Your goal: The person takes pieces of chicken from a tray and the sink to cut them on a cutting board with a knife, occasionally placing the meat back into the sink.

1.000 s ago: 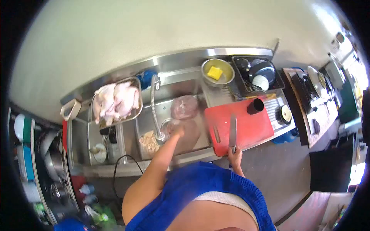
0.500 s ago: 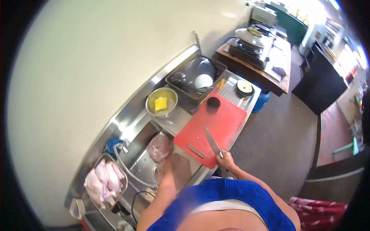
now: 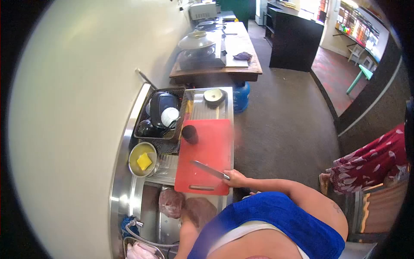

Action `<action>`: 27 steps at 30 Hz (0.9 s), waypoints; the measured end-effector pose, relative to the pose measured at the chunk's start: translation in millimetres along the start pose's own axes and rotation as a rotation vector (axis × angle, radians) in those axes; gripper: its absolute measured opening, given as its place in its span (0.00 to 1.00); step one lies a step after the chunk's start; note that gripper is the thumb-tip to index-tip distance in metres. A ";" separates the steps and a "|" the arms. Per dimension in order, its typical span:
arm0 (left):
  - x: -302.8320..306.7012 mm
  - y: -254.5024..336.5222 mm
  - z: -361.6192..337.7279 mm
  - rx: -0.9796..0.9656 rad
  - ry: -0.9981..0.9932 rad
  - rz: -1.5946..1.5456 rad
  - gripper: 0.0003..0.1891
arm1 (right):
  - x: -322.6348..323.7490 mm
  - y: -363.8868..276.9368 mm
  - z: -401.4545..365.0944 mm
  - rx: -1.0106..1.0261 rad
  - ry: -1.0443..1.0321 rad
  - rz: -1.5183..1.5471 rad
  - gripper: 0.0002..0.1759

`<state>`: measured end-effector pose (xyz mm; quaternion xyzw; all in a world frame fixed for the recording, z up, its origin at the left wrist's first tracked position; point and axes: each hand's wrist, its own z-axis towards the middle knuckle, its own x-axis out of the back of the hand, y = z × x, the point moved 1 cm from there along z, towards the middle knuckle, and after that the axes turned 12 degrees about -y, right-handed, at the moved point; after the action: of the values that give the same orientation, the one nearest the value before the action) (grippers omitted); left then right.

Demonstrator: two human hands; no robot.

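My right hand [image 3: 233, 178] is closed around the handle of a kitchen knife [image 3: 210, 169]. The blade lies low over the red cutting board [image 3: 202, 151], tip toward the left. My left hand [image 3: 188, 218] is down at the sink, between a round reddish lump of meat [image 3: 171, 203] and a wider, flat brownish-pink piece [image 3: 202, 210] that looks like meat too. Blur hides its fingers, so whether it grips either piece does not show. A dark cup [image 3: 189, 134] stands on the board's far left part.
Left of the board are a metal bowl [image 3: 134, 166] with a yellow sponge [image 3: 144, 161] and a dish rack [image 3: 161, 137] of dishes. A faucet [image 3: 137, 223] and raw chicken [image 3: 140, 251] are near the sink. Another person's patterned red garment [image 3: 371, 162] shows at right.
The view has swung to the right, bringing the other person and the stove table more into sight. The knife stays in my right hand over the board; my left hand remains by the meat.
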<state>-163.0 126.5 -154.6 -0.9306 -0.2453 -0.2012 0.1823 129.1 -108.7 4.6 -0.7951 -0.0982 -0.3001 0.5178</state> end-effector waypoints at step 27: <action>-10.2 -15.4 -4.5 0.031 0.037 -0.051 0.22 | -2.9 -2.2 -5.9 0.045 0.102 0.008 0.15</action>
<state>-180.6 133.2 -151.7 -0.9174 -0.2686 -0.2190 0.1959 123.6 -112.5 6.3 -0.7673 -0.0748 -0.3360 0.5410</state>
